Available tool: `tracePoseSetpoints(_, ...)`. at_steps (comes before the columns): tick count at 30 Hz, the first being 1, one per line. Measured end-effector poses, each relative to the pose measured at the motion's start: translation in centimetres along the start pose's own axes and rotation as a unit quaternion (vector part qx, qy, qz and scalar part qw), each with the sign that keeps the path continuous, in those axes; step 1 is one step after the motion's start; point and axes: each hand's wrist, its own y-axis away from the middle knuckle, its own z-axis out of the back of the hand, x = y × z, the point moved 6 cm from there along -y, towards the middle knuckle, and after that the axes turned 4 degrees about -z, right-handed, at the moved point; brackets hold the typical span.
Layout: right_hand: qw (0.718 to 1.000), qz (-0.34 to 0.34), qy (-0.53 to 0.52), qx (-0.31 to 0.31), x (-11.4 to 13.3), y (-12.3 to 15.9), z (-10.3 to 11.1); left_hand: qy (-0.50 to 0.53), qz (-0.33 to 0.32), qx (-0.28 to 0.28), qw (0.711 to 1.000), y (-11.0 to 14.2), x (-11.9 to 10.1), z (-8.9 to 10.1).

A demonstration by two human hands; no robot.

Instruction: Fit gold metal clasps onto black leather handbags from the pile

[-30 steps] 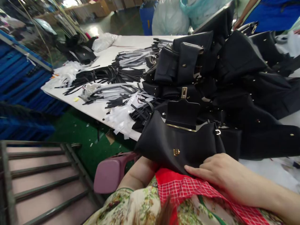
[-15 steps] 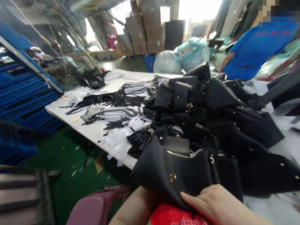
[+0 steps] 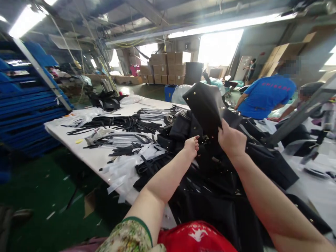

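Observation:
My right hand (image 3: 232,140) is closed on the edge of a black handbag (image 3: 203,101), which is raised and tilted above the heap. Gold-coloured studs show on the bag's near face. Lower and to the left, my left hand (image 3: 191,146) has its fingers curled together close to the bag; what they pinch, if anything, is hidden. Beneath both arms lies a pile of black bags (image 3: 181,127) with small gold-coloured fittings.
Bundles of black straps (image 3: 112,122) and white plastic scraps (image 3: 123,168) lie on the white table (image 3: 63,129). Blue stacked racks (image 3: 26,115) stand at left. A person in a blue shirt (image 3: 267,94) works at the right, near a slanted grey bar (image 3: 294,115). Cartons (image 3: 160,68) are stacked behind.
Both hands have moved forward and up from the bag at the table's front edge. A black bag is now held raised over the pile, and the view has tilted upward.

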Motion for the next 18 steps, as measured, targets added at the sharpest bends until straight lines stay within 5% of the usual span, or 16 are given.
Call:
tracePoseSetpoints(2, 0.997, 0.004, -0.019, 0.077, -0.6, -2.6, -3.6, 0.04, 0.087, -0.03, 0.995, 1.9, 3.9, 2.4)
tracePoseSetpoints(4, 0.991, 0.023, -0.068, 0.114, -1.0, -2.2, -7.1, 0.08, 0.163, -0.069, 0.981, 4.9, 7.4, 6.4)
tracePoseSetpoints(7, 0.97, 0.033, -0.134, 0.2, -1.2, 2.1, -12.3, 0.14, 0.238, -0.138, 0.951, 10.5, 10.8, 14.2)
tracePoseSetpoints(11, 0.935, 0.024, -0.142, 0.324, -0.9, 9.7, -18.5, 0.209, 0.267, -0.218, 0.915, 17.2, 12.1, 23.0)
tracePoseSetpoints(14, 0.906, 0.04, -0.147, 0.394, -0.1, 14.3, -21.9, 0.244, 0.266, -0.255, 0.897, 20.2, 12.5, 26.5)
tracePoseSetpoints(18, 0.875, 0.076, -0.154, 0.452, 1.7, 17.7, -24.6, 0.273, 0.263, -0.267, 0.886, 20.9, 13.2, 27.8)
